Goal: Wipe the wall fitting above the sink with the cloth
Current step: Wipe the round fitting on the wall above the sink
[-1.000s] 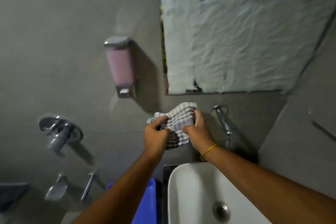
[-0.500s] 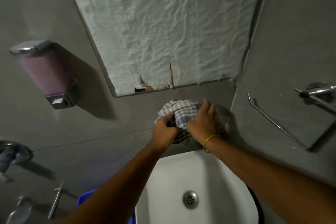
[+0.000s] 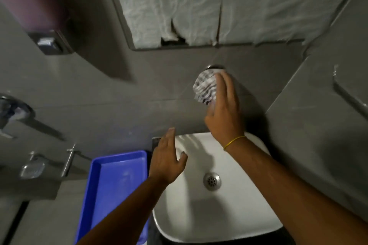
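Note:
My right hand [image 3: 225, 111] grips a checked grey-and-white cloth [image 3: 205, 89], bunched around the wall fitting above the sink. Only the fitting's chrome base [image 3: 214, 67] shows at the wall, just over the cloth; the rest is hidden under cloth and fingers. My left hand [image 3: 167, 158] hovers lower, fingers spread and holding nothing, over the back left rim of the white sink [image 3: 235, 223]. A yellow band circles my right wrist.
A paper-covered mirror [image 3: 229, 4] hangs above the fitting. A pink soap dispenser [image 3: 37, 14] is at upper left. A blue tray [image 3: 113, 191] lies left of the sink. Chrome taps [image 3: 12, 111] are on the left wall, a towel rail [image 3: 350, 95] on the right wall.
My left hand has let go of the cloth and dropped toward the sink rim. My right hand alone now holds the cloth on the fitting. The view has tilted down and closer.

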